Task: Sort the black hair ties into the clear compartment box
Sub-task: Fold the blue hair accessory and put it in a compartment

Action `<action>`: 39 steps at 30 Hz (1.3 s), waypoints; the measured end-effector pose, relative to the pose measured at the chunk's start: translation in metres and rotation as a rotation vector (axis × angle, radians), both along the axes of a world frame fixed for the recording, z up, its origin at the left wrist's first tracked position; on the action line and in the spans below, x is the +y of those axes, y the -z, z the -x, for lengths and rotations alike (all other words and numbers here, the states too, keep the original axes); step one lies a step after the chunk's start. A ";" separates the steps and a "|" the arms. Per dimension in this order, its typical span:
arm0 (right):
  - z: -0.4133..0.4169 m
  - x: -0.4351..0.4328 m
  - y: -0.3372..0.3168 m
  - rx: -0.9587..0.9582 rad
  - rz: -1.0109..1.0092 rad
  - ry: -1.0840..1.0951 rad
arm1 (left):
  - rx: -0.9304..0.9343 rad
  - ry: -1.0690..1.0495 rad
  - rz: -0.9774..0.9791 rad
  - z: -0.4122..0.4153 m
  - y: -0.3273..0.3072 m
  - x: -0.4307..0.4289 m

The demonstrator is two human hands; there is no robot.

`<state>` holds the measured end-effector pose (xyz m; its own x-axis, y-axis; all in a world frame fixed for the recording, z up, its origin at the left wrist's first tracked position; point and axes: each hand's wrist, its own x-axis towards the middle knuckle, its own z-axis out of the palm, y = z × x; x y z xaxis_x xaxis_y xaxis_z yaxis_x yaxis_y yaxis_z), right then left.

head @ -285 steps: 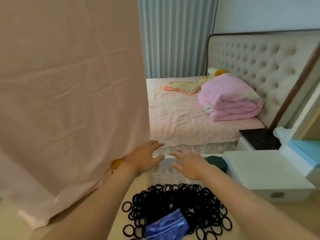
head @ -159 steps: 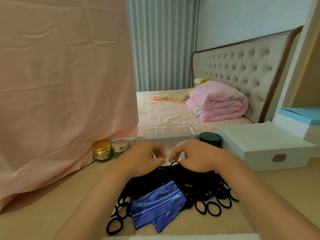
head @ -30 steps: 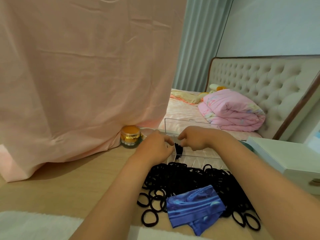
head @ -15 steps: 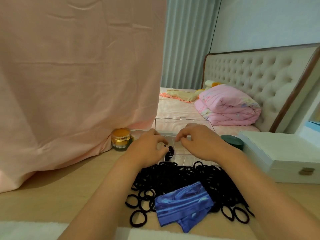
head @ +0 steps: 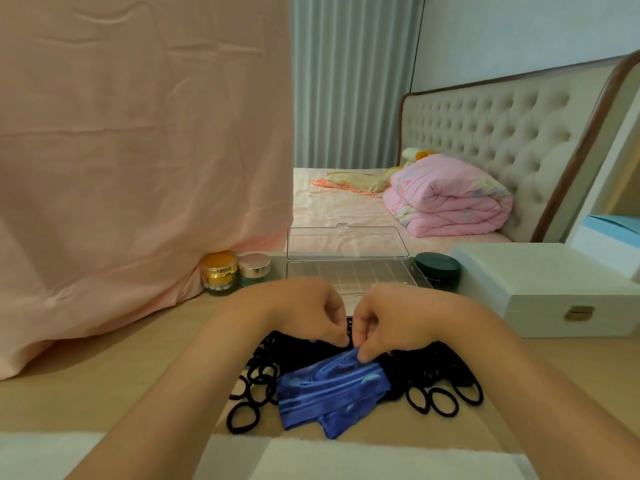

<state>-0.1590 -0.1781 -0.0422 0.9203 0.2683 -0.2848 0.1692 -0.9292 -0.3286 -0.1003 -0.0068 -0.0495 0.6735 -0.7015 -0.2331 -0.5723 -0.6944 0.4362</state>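
A heap of black hair ties [head: 437,373] lies on the wooden tabletop in front of me, with loose rings spilling out at both sides. Behind it stands the clear compartment box [head: 360,274], its lid [head: 346,242] propped upright. My left hand [head: 308,315] and my right hand [head: 394,322] hover side by side over the far edge of the heap, fingers curled, fingertips nearly meeting. A black tie shows between them, pinched from both sides. My right thumb touches a crumpled blue plastic bag [head: 329,389] lying on the heap. My hands hide the box's near compartments.
A gold jar [head: 219,271] and a pink-lidded jar [head: 255,269] stand left of the box, against a hanging pink cloth [head: 138,168]. A dark green jar [head: 438,271] and a white latched case [head: 547,282] stand at the right. White cloth [head: 311,459] covers the near edge.
Both hands have drawn back from over the box's compartments to the heap of ties. The small bunch of ties they held at the box is no longer in them.
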 end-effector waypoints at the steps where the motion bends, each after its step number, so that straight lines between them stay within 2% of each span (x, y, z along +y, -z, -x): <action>1: 0.000 -0.001 -0.003 -0.012 -0.030 -0.006 | 0.018 0.007 0.014 0.000 0.000 0.000; 4: 0.004 -0.009 -0.018 -0.010 -0.186 -0.008 | 0.117 0.016 0.119 0.000 -0.004 0.003; 8: 0.009 -0.020 -0.033 -0.050 -0.505 0.061 | 0.411 0.044 0.443 0.000 -0.009 0.008; 12: 0.004 -0.025 -0.034 -0.201 -0.839 0.149 | 0.431 -0.039 0.653 0.000 -0.011 0.006; 14: 0.001 -0.030 -0.031 -0.183 -0.923 0.143 | 0.414 -0.088 0.717 0.000 -0.013 0.006; 17: -0.002 -0.038 -0.023 -0.075 -0.866 0.052 | 0.401 -0.129 0.796 0.000 -0.019 0.010; 19: -0.005 -0.038 -0.017 -0.043 -0.828 0.005 | 0.349 -0.124 0.771 -0.002 -0.023 0.014; 22: -0.006 -0.031 -0.011 0.018 -0.916 -0.028 | 0.309 -0.064 0.719 0.000 -0.032 0.019; 27: -0.003 -0.022 -0.011 0.075 -0.928 -0.112 | 0.248 -0.021 0.654 0.002 -0.039 0.028; 32: -0.003 -0.025 -0.017 0.049 -1.002 -0.070 | 0.110 -0.116 0.617 -0.009 -0.031 0.036; 35: -0.004 -0.023 -0.019 -0.043 -1.077 0.007 | -0.003 -0.152 0.717 -0.010 -0.026 0.025; 39: -0.006 -0.022 -0.024 -0.196 -1.100 0.155 | 0.322 -0.090 0.908 0.001 -0.026 0.015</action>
<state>-0.1526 -0.2001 -0.0184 0.9682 0.1635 0.1894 0.2163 -0.1667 -0.9620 -0.1012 0.0078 -0.0233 0.7319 -0.6545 0.1894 -0.2924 -0.0507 0.9550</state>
